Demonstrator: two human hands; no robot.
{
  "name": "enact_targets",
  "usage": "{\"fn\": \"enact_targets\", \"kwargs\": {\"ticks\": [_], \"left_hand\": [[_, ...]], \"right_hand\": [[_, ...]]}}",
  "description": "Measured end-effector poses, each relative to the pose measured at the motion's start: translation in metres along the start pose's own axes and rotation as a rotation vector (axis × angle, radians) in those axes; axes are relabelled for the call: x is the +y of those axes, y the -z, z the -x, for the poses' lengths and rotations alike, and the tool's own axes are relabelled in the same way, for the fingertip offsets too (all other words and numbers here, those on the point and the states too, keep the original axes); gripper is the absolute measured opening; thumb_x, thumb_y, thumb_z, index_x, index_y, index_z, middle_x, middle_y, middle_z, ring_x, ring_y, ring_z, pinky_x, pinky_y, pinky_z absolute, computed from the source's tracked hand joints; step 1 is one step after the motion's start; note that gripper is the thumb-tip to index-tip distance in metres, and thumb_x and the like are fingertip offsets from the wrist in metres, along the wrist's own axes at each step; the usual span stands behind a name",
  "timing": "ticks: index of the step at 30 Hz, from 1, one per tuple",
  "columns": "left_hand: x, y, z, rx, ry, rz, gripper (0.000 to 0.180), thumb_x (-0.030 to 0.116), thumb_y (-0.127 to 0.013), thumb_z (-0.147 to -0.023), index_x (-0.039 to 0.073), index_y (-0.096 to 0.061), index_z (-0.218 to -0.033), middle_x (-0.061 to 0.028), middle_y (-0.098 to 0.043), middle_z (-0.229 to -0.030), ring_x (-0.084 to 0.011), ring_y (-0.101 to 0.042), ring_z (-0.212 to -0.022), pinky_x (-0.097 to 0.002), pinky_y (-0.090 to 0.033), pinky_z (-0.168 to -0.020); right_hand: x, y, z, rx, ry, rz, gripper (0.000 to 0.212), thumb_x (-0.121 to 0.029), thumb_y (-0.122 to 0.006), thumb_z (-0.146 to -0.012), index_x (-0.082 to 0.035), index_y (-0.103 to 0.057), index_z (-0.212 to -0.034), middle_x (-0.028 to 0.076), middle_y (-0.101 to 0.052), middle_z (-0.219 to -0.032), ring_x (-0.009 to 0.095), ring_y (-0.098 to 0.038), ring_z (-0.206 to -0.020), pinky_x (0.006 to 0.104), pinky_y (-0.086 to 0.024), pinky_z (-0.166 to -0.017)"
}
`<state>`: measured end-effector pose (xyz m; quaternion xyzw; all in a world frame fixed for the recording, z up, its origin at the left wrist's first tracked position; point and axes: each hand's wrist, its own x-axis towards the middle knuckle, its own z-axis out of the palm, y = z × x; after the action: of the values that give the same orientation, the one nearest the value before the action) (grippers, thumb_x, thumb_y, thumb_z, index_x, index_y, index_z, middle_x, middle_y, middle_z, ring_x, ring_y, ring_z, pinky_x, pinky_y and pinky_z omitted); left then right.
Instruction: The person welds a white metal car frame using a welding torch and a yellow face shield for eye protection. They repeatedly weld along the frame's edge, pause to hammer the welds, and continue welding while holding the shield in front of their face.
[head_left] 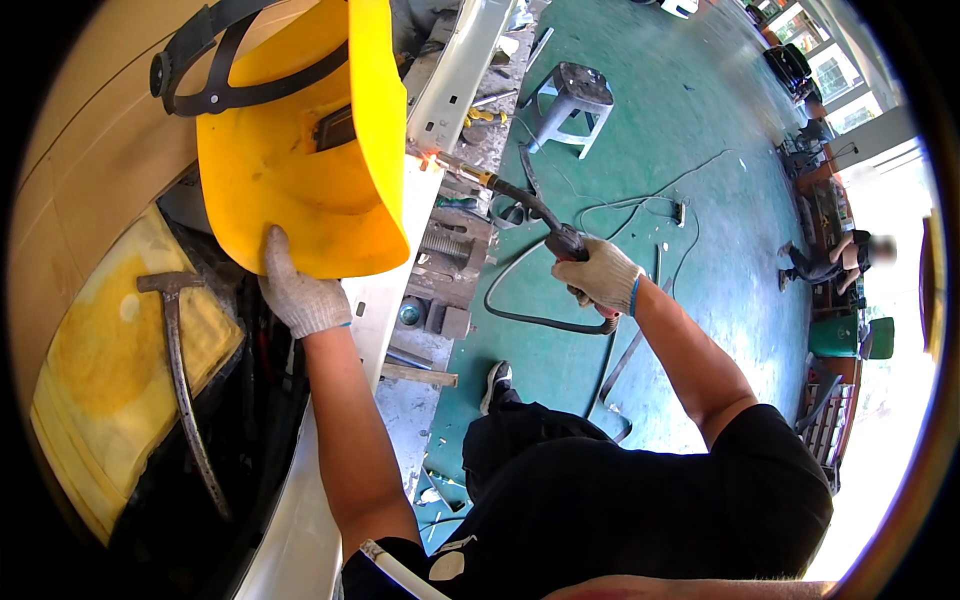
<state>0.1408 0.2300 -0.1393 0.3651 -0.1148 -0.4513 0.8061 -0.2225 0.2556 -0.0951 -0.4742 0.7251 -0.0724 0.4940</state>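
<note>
My gloved left hand (305,298) grips the lower edge of a yellow welding mask (270,215), its thumb on the near face. The mask stands upright, its black headband at the top and a dark window in its middle. In my gloved right hand (608,278) is a welding torch (525,200) with a black neck and brass-coloured nozzle. The torch points left, and an orange glow with a small flame shows at its tip, at the edge of a long white metal panel (375,310). The mask hides part of that panel.
A hammer (178,360) lies on a yellowed pad (85,390) at left. Beside the panel, a cluttered bench (465,235) bears a vise and tools. Torch cable (530,318) loops over the green floor (680,130), near a grey stool (580,90). Another person (850,258) is far right.
</note>
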Motion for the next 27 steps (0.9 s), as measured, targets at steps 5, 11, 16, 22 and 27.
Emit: {"fn": "enact_targets", "kwargs": {"ticks": [5,11,16,22,27], "left_hand": [[0.006,-0.015,0.013,0.048,0.005,-0.097,0.063,0.024,-0.072,-0.098,-0.003,-0.051,-0.151,-0.0177,-0.064,-0.140,-0.0336,-0.065,-0.124,-0.0439,-0.053,-0.105],[-0.002,-0.005,0.014,-0.074,-0.073,-0.374,0.045,0.022,-0.070,-0.101,-0.004,-0.065,-0.137,-0.0140,-0.071,-0.131,-0.0266,-0.068,-0.116,-0.0364,-0.053,-0.101],[-0.002,-0.003,0.013,-0.106,-0.096,-0.385,0.045,0.024,-0.070,-0.102,-0.003,-0.065,-0.137,-0.0138,-0.071,-0.131,-0.0264,-0.068,-0.116,-0.0366,-0.053,-0.101],[-0.002,-0.002,0.011,-0.072,-0.063,-0.380,0.046,0.025,-0.071,-0.102,-0.003,-0.064,-0.138,-0.0133,-0.071,-0.130,-0.0256,-0.068,-0.115,-0.0356,-0.055,-0.098],[-0.003,-0.007,0.009,-0.006,-0.106,-0.198,0.052,0.021,-0.072,-0.099,-0.006,-0.059,-0.141,-0.0155,-0.066,-0.136,-0.0287,-0.066,-0.118,-0.0404,-0.055,-0.100]], "right_hand": [[-0.012,0.001,0.009,0.006,-0.012,0.034,0.025,-0.028,-0.066,-0.090,-0.004,-0.061,-0.092,0.002,-0.057,-0.070,0.013,-0.055,-0.056,0.0320,-0.048,-0.050],[-0.026,0.004,0.019,-0.003,-0.015,0.066,0.024,-0.028,-0.066,-0.090,-0.005,-0.059,-0.090,0.002,-0.056,-0.070,0.013,-0.054,-0.056,0.0325,-0.048,-0.050],[-0.024,0.007,0.020,-0.027,-0.007,0.030,0.022,-0.027,-0.065,-0.090,-0.007,-0.058,-0.089,0.002,-0.056,-0.070,0.013,-0.053,-0.056,0.0329,-0.047,-0.049],[-0.018,0.009,0.018,-0.045,0.009,0.000,0.025,-0.029,-0.068,-0.090,-0.007,-0.057,-0.087,0.003,-0.057,-0.071,0.013,-0.055,-0.057,0.0328,-0.050,-0.054],[-0.007,0.007,0.017,0.008,0.040,-0.121,0.026,-0.028,-0.069,-0.092,-0.004,-0.061,-0.099,0.003,-0.059,-0.074,0.013,-0.057,-0.059,0.0324,-0.051,-0.055]]}}
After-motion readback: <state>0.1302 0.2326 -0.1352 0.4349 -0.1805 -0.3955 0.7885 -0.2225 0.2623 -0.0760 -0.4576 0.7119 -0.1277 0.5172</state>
